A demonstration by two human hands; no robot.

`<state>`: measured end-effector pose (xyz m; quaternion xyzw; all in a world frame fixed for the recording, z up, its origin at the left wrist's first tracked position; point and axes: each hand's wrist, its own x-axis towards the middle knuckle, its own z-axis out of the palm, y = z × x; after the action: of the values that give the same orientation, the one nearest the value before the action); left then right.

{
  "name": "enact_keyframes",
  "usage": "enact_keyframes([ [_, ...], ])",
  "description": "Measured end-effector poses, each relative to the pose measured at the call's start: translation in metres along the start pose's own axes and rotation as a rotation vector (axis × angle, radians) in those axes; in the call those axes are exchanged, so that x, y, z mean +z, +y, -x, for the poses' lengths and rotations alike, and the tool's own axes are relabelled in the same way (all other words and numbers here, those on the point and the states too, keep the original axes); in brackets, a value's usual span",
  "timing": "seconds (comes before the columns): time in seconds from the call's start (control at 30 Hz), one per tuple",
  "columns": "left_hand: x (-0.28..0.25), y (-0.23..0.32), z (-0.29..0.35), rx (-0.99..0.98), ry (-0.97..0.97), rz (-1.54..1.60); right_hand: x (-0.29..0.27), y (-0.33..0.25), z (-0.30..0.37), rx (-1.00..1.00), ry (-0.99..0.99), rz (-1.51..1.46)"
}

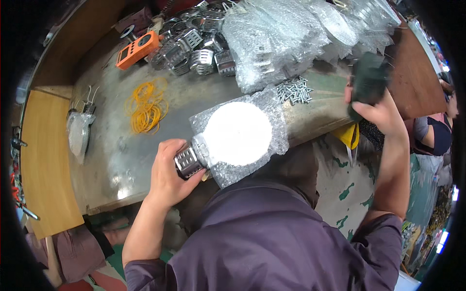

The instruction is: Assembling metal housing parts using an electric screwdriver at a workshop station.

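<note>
My left hand (167, 177) grips a slotted metal housing (187, 161) near the table's front edge. Joined to that housing, or lying right against it, is a bright round disc (238, 133), glaring white, on a sheet of bubble wrap (280, 123). Over on the right, my right hand (381, 114) is wrapped round a dark green tool (370, 80), smeared by motion; its shape suggests a power tool, but its exact kind cannot be made out. Between the two, a small heap of screws (295, 91) sits beyond the disc.
Bubble-wrapped pieces (276, 39) pile up at the back, beside several shiny slotted metal housings (201, 60) and an orange device (137, 50). Yellow rubber bands (145, 109) lie left of centre. A wrapped part with wires (79, 133) stands near the wooden board (48, 165). Another person (432, 136) is at far right.
</note>
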<state>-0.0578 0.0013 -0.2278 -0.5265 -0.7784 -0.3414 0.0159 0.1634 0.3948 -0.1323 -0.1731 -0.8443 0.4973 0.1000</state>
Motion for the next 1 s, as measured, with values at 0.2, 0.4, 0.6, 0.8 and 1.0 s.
enact_keyframes([
  [0.2,-0.017,0.014,-0.011,-0.023,0.004,-0.01,-0.04,0.075,-0.015,0.023,-0.003,0.842],
  [0.4,-0.051,0.044,-0.051,0.019,-0.01,-0.051,0.005,0.043,-0.014,-0.184,0.193,0.946],
  [0.6,-0.062,0.088,-0.103,0.107,-0.045,-0.164,0.151,-0.074,-0.012,-0.697,-0.025,0.407],
  [0.8,-0.066,0.09,-0.142,0.578,0.589,-0.256,0.132,-0.07,-0.053,-0.531,0.187,-0.14],
  [1.0,0.0,0.023,-0.1,0.04,-0.005,0.319,0.11,-0.08,-0.061,-0.422,0.129,-0.395],
])
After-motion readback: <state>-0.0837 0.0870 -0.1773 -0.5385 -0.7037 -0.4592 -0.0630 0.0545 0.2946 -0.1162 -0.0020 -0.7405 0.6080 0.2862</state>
